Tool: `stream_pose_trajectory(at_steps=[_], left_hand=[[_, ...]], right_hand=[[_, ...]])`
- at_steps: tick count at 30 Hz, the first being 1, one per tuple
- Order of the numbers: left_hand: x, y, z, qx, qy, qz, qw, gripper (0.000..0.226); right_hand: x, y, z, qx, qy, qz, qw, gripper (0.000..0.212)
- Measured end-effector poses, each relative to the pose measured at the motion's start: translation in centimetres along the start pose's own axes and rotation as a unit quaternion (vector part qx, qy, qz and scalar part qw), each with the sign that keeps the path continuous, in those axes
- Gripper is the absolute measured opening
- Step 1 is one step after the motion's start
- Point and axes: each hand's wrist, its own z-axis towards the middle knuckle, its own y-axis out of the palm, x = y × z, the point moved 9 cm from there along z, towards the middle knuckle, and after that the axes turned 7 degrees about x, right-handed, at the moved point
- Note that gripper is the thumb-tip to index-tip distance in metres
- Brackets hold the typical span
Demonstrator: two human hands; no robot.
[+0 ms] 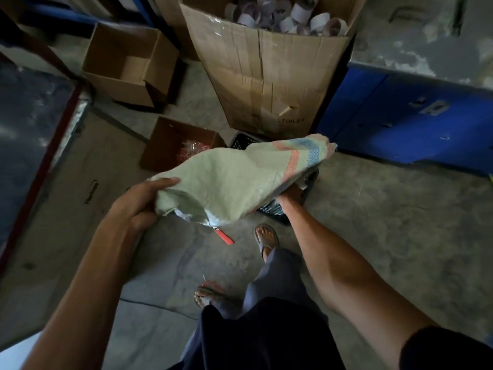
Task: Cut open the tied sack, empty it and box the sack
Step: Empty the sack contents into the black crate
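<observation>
The sack (234,180), pale green woven material with red and blue stripes at its far right end, hangs limp and crumpled in the air at the centre of the view, held between your two hands above the concrete floor (386,222). Your left hand (138,201) grips the sack's near left edge, thumb on top and fingers curled beneath the cloth. Your right hand (292,194) is under the sack's right part, mostly hidden by the fabric; it appears to clutch the cloth from below, though the finger positions cannot be seen. A pale lining shows at the sack's lower near fold.

Directly below the sack, a red-handled cutter (223,236) lies on the floor. A black plastic crate (280,213) sits on the floor beneath the sack's right half, largely covered by it. Just left of and beyond the sack stands a small open brown box (160,145) holding something reddish. Farther off, a tall cardboard carton (269,84) holds paper rolls (301,12), and an empty open box (117,76) stands to its left. A blue cabinet (416,121) occupies the right. Flattened cardboard (66,196) covers the floor at left. Your sandalled feet (266,237) stand near.
</observation>
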Motion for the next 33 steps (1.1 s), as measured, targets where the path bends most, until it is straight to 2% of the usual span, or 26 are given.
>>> stream_pose_trajectory(at_steps=[1, 3, 5, 7, 9, 11, 12, 15, 16, 18, 22, 26, 31, 33], left_hand=[[-0.7, 0.5, 0.5, -0.002, -0.039, -0.030, 0.999, 0.051], [0.3, 1.0, 1.5, 0.051, 0.011, 0.095, 0.994, 0.053], [0.6, 0.9, 1.7, 0.109, 0.066, 0.293, 0.948, 0.046], [0.0, 1.0, 1.4, 0.134, 0.091, 0.370, 0.915, 0.044], [-1.1, 1.7, 1.6, 0.130, 0.087, 0.341, 0.927, 0.047], [-1.9, 2.7, 1.5, 0.109, 0.073, 0.274, 0.953, 0.046], [-1.9, 3.3, 1.2, 0.101, 0.073, 0.238, 0.963, 0.044], [0.1, 5.5, 0.2, 0.089, 0.087, 0.134, 0.983, 0.036], [1.3, 5.9, 0.1, 0.086, 0.091, 0.101, 0.987, 0.035], [4.3, 6.4, 0.1, 0.082, 0.100, 0.043, 0.991, 0.036], [12.7, 5.7, -1.1, 0.079, 0.155, 0.009, 0.985, 0.030], [18.5, 3.9, -3.1, 0.060, 0.178, -0.057, 0.981, 0.025], [25.7, 3.1, -8.5, 0.018, 0.260, -0.088, 0.961, 0.022], [28.0, 2.7, -10.3, 0.023, 0.288, -0.077, 0.954, 0.018]], right_hand=[[0.7, 0.1, 0.5, 0.023, -0.001, -0.041, 0.999, 0.067], [0.6, -1.6, -2.3, 0.040, -0.027, -0.003, 0.999, 0.058], [2.0, -2.3, -4.5, 0.023, -0.040, 0.014, 0.999, 0.045], [4.6, -3.4, -6.0, 0.024, -0.032, -0.003, 0.999, 0.039], [7.5, -4.7, -8.0, -0.004, 0.033, 0.054, 0.998, 0.036], [8.6, -6.8, -10.4, -0.017, 0.032, 0.066, 0.997, 0.035], [8.8, -8.3, -10.9, -0.004, 0.036, 0.099, 0.994, 0.036], [6.5, -14.3, -12.4, 0.049, 0.101, 0.279, 0.954, 0.040], [4.7, -16.2, -12.2, 0.056, 0.093, 0.305, 0.946, 0.039], [-0.8, -20.4, -13.1, 0.075, 0.039, 0.345, 0.935, 0.034], [-11.1, -27.4, -16.6, 0.116, -0.094, 0.371, 0.916, 0.035], [-17.3, -33.2, -21.6, 0.146, -0.181, 0.362, 0.903, 0.018], [-21.1, -40.6, -27.2, 0.224, -0.277, 0.310, 0.882, 0.028], [-22.2, -42.5, -28.5, 0.232, -0.294, 0.269, 0.887, 0.054]])
